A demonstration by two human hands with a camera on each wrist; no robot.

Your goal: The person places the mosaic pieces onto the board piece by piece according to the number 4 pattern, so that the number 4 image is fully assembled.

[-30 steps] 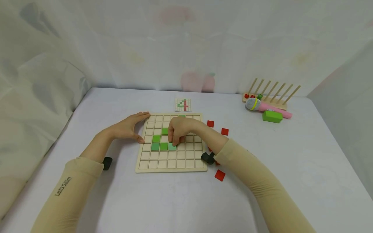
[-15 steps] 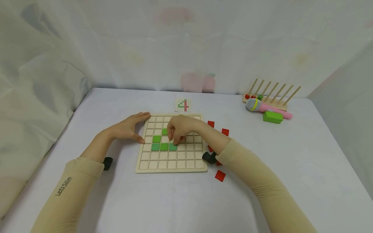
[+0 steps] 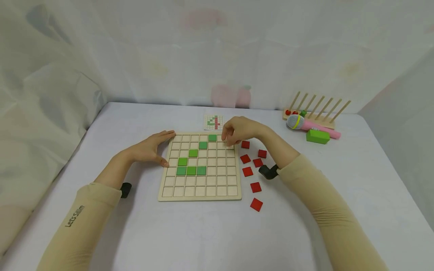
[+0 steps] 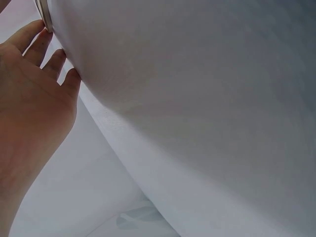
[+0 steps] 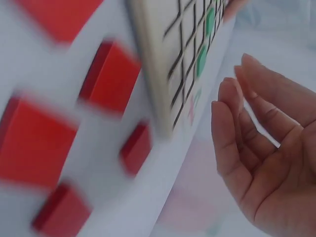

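A pale wooden grid board lies flat on the table. Several of its cells hold green tiles, forming a diagonal with a short row below. My left hand rests at the board's left edge, thumb and fingers spread; the left wrist view shows its fingers touching the board's edge. My right hand hovers over the board's top right corner. Its fingers are loosely bent, with nothing between them in the right wrist view. Several red tiles lie scattered right of the board, some close to its edge.
A small card with a coloured grid pattern lies behind the board. At the back right are a wooden rack with pegs, a pink toy microphone and a green block. A pale curtain hangs behind the table.
My right hand has lifted from the middle of the board and moved right and back, uncovering green tiles and red tiles. The left hand stays at the board's left edge.
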